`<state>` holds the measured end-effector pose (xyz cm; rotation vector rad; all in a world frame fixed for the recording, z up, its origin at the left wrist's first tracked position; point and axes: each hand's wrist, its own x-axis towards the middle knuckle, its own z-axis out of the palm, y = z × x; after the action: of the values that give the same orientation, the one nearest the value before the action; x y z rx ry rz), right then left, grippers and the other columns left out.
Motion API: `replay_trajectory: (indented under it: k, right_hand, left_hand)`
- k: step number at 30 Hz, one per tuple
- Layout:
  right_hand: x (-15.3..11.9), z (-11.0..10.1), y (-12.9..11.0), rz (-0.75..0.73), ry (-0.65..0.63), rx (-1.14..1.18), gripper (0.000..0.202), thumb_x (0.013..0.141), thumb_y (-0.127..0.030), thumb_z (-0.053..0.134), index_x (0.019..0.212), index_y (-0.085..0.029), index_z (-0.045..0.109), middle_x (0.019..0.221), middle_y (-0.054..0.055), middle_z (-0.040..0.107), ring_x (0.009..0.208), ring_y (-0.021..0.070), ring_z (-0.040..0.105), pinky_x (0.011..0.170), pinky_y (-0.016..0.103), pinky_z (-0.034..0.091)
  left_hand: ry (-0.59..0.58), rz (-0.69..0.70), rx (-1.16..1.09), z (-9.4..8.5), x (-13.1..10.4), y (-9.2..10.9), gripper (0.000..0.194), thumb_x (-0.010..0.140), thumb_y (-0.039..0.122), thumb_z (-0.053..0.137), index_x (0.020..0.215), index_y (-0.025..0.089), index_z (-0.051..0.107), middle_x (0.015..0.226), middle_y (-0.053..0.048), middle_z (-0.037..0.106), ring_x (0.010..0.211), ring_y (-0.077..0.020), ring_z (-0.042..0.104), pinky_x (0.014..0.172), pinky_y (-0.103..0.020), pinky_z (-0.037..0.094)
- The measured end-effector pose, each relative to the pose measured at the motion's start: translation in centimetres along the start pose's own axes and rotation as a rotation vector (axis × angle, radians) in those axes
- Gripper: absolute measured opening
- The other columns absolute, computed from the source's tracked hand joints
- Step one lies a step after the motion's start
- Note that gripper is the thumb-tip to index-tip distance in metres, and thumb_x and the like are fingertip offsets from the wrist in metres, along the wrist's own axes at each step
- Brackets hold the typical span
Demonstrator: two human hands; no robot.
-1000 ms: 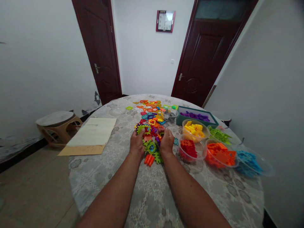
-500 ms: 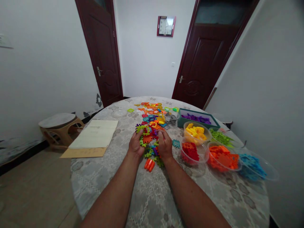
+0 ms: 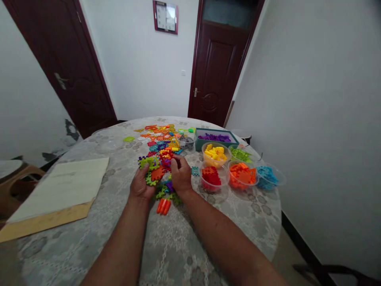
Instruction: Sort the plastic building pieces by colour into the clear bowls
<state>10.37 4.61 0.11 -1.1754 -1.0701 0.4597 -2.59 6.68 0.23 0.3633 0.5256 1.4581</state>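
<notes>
My left hand [image 3: 140, 185] is closed around several notched, interlocking plastic building pieces. A green piece [image 3: 150, 162] lies under its thumb, with an orange piece [image 3: 157, 173] just beside it. My right hand [image 3: 182, 175] has its thumb and fingers pinched at the edge of a red notched piece [image 3: 165, 159]; the fingertips partly hide what they grip. Beneath both hands lies a loose heap with green pieces [image 3: 161, 193]. Nearer to me, a few orange rods [image 3: 163, 207] rest on the patterned tablecloth [image 3: 175, 246].
To the right stand clear bowls of yellow pieces [image 3: 216, 153], red pieces [image 3: 211, 176], orange pieces [image 3: 242, 173] and blue pieces [image 3: 266, 176]. Behind them is a teal box [image 3: 199, 145] with purple pieces. Mixed pieces [image 3: 160, 130] spread farther back. Paper sheets [image 3: 64, 186] lie left.
The head view has turned to the right, so the table and hands appear farther left. Both hands keep hold of pieces, and the red piece shows more plainly between them.
</notes>
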Motion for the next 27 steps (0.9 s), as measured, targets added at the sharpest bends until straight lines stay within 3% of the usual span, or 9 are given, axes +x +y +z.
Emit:
replay_trajectory:
  k: [3, 6, 11, 14, 17, 20, 23, 25, 27]
  right_hand:
    - [0.4, -0.8, -1.9, -0.027, -0.050, 0.023, 0.024, 0.097, -0.038, 0.059, 0.110, -0.023, 0.073, 0.106, 0.004, 0.078, 0.099, 0.0203, 0.072, 0.094, 0.033, 0.056]
    - [1.6, -3.2, -4.4, -0.058, -0.137, 0.008, 0.023, 0.096, -0.036, 0.061, 0.110, -0.023, 0.074, 0.105, 0.003, 0.079, 0.095, 0.0200, 0.072, 0.090, 0.032, 0.057]
    - [3.8, -11.5, -7.0, -0.119, -0.298, -0.264, 0.022, 0.094, -0.034, 0.061, 0.104, -0.023, 0.079, 0.101, 0.003, 0.080, 0.094, 0.0219, 0.071, 0.089, 0.035, 0.054]
    - [4.4, -16.7, -6.4, -0.130, -0.263, -0.426, 0.025, 0.094, -0.033, 0.058, 0.102, -0.023, 0.079, 0.102, 0.006, 0.080, 0.095, 0.0241, 0.071, 0.088, 0.037, 0.053]
    - [4.4, -20.0, -4.6, -0.147, -0.212, -0.576, 0.027, 0.093, -0.031, 0.054, 0.100, -0.022, 0.078, 0.105, 0.008, 0.080, 0.099, 0.0271, 0.072, 0.092, 0.042, 0.053]
    - [4.0, -20.9, -2.7, -0.266, -0.106, -0.683, 0.031, 0.090, -0.024, 0.049, 0.101, -0.019, 0.078, 0.107, 0.012, 0.079, 0.106, 0.0300, 0.070, 0.100, 0.049, 0.052]
    - [3.2, -19.7, -2.3, -0.448, 0.005, -0.694, 0.032, 0.093, -0.017, 0.046, 0.106, -0.019, 0.076, 0.109, 0.014, 0.077, 0.109, 0.0299, 0.069, 0.104, 0.051, 0.052]
    - [2.2, -18.3, -2.9, -0.557, 0.002, -0.653, 0.031, 0.098, -0.017, 0.047, 0.110, -0.020, 0.075, 0.110, 0.013, 0.077, 0.110, 0.0289, 0.068, 0.105, 0.051, 0.052]
    - [0.9, -16.8, -4.0, -0.645, -0.093, -0.612, 0.028, 0.101, -0.018, 0.052, 0.118, -0.021, 0.073, 0.115, 0.013, 0.076, 0.112, 0.0282, 0.067, 0.106, 0.050, 0.053]
  left_hand:
    - [0.002, -0.036, -0.025, 0.3, -0.3, 0.0, 0.023, 0.099, 0.010, 0.063, 0.119, 0.017, 0.072, 0.099, -0.007, 0.084, 0.083, -0.0216, 0.082, 0.080, -0.032, 0.070]
    - [0.011, -0.044, -0.046, 0.6, -0.7, -0.1, 0.025, 0.097, 0.009, 0.066, 0.119, 0.017, 0.072, 0.097, -0.008, 0.084, 0.079, -0.0227, 0.081, 0.077, -0.035, 0.070]
    - [-0.037, -0.051, -0.066, 1.5, -1.6, -0.4, 0.031, 0.090, 0.007, 0.074, 0.119, 0.019, 0.072, 0.095, -0.006, 0.083, 0.077, -0.0222, 0.081, 0.076, -0.038, 0.070]
    - [-0.067, -0.056, -0.057, 2.1, -2.2, -0.7, 0.033, 0.089, 0.010, 0.077, 0.121, 0.019, 0.071, 0.095, -0.006, 0.083, 0.078, -0.0228, 0.080, 0.078, -0.041, 0.070]
    - [-0.063, -0.056, -0.017, 2.5, -2.6, -1.1, 0.032, 0.086, 0.013, 0.080, 0.117, 0.018, 0.072, 0.093, -0.007, 0.082, 0.077, -0.0239, 0.080, 0.075, -0.041, 0.070]
    - [-0.048, -0.077, 0.004, 2.7, -3.0, -1.6, 0.032, 0.084, 0.015, 0.083, 0.114, 0.017, 0.071, 0.092, -0.007, 0.081, 0.077, -0.0234, 0.080, 0.074, -0.039, 0.069]
    - [-0.045, -0.098, 0.018, 3.0, -3.5, -2.1, 0.037, 0.084, 0.015, 0.084, 0.118, 0.018, 0.070, 0.094, -0.006, 0.081, 0.077, -0.0219, 0.080, 0.074, -0.036, 0.068]
    - [-0.036, -0.105, 0.025, 3.3, -3.8, -2.4, 0.035, 0.083, 0.014, 0.084, 0.115, 0.018, 0.071, 0.093, -0.005, 0.082, 0.076, -0.0209, 0.079, 0.074, -0.035, 0.068]
    - [-0.039, -0.127, 0.030, 3.6, -4.1, -2.7, 0.028, 0.084, 0.015, 0.083, 0.110, 0.017, 0.072, 0.093, -0.006, 0.081, 0.074, -0.0203, 0.079, 0.073, -0.034, 0.067]
